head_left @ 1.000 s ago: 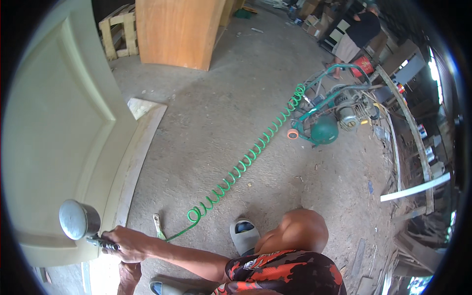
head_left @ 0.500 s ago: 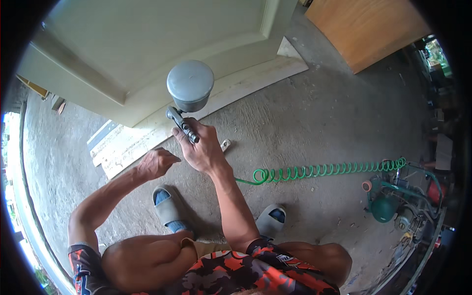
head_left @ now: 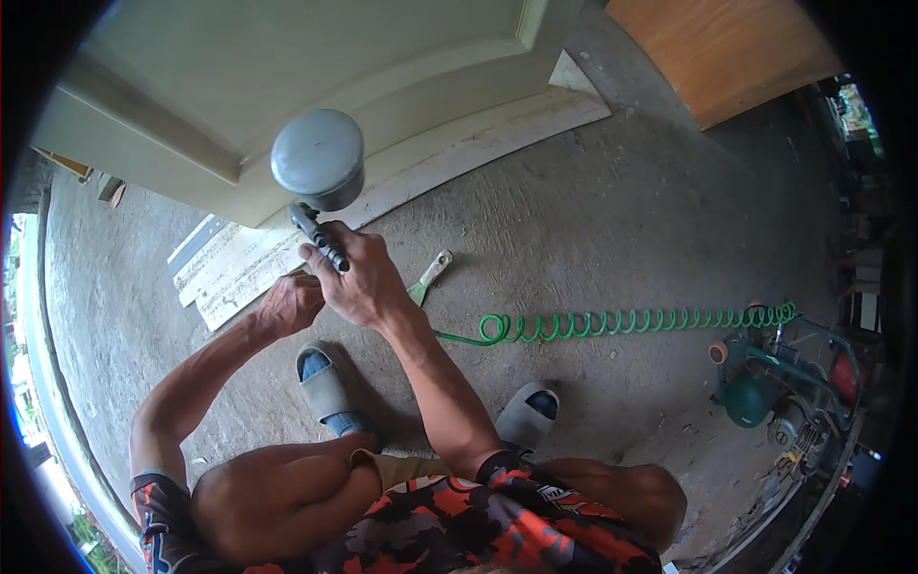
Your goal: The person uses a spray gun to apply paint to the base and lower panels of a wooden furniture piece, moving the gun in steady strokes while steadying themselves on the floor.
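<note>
My right hand point(head_left: 356, 279) is wrapped round the handle of a spray gun point(head_left: 318, 235), its thumb near the gun's back end. A round, lidded grey paint cup point(head_left: 316, 153) tops the gun, close in front of a beige panelled door point(head_left: 316, 57). My left hand point(head_left: 292, 306) is closed, held right beside and below the right one. Its fingertips are partly covered, so what they pinch, if anything, cannot be made out. From behind my right forearm runs a green coiled air hose point(head_left: 593, 325).
Boards point(head_left: 469, 148) lie on the concrete floor under the door. A putty knife point(head_left: 432, 275) lies just right of my right hand. At the right stands a green air compressor point(head_left: 751, 397). A brown wooden panel point(head_left: 727, 57) is at the far right. My sandalled feet are below my hands.
The spray gun and my right hand have moved left. My left hand has come up against the right one, closing the gap between them. More of the putty knife shows.
</note>
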The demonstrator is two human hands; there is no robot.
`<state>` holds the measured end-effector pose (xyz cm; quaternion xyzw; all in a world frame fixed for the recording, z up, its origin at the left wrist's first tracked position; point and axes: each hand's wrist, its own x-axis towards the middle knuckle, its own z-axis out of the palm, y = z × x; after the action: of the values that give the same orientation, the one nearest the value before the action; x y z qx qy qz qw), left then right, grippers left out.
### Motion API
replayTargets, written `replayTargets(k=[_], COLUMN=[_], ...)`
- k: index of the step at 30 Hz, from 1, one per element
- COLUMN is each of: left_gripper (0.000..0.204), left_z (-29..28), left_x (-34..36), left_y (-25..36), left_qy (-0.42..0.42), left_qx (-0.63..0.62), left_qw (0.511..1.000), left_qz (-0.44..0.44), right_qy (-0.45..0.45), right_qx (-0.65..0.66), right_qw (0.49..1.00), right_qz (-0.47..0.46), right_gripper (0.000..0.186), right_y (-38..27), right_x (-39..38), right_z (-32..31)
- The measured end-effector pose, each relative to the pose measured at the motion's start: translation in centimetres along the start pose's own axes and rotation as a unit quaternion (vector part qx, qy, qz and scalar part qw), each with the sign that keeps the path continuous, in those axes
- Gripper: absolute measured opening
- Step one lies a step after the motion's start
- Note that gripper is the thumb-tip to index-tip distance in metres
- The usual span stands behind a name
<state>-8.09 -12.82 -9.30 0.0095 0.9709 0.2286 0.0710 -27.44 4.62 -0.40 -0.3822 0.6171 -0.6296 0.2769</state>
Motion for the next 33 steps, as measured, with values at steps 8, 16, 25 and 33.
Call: replayTargets(k=[8, 16, 25, 33], left_gripper=[0.019, 0.007, 0.015, 0.007], left_z=[0.5, -1.2, -1.4, -0.4], left_x=[0.8, -1.6, -1.9, -1.7], left_y=[0.6, 0.5, 2.7, 1.5], left_qy=[0.017, 0.055, 0.068, 0.051], left_qx=[-0.068, -0.086, -0.043, -0.025], left_qw=[0.994, 0.994, 0.997, 0.998], left_qz=[-0.078, -0.027, -0.014, 0.010], right_qy=[-0.104, -0.095, -0.096, -0.084], right_qx=[0.011, 0.032, -0.043, -0.046], right_qw=[0.995, 0.995, 0.994, 0.995], right_qz=[0.004, 0.007, -0.007, -0.021], right_gripper=[0.031, 0.021, 0.030, 0.030], right_y=[-1.9, -4.0, -5.3, -5.3], right_x=[-0.4, -0.6, -0.2, -0.1], right_z=[2.1, 4.6, 2.9, 2.7])
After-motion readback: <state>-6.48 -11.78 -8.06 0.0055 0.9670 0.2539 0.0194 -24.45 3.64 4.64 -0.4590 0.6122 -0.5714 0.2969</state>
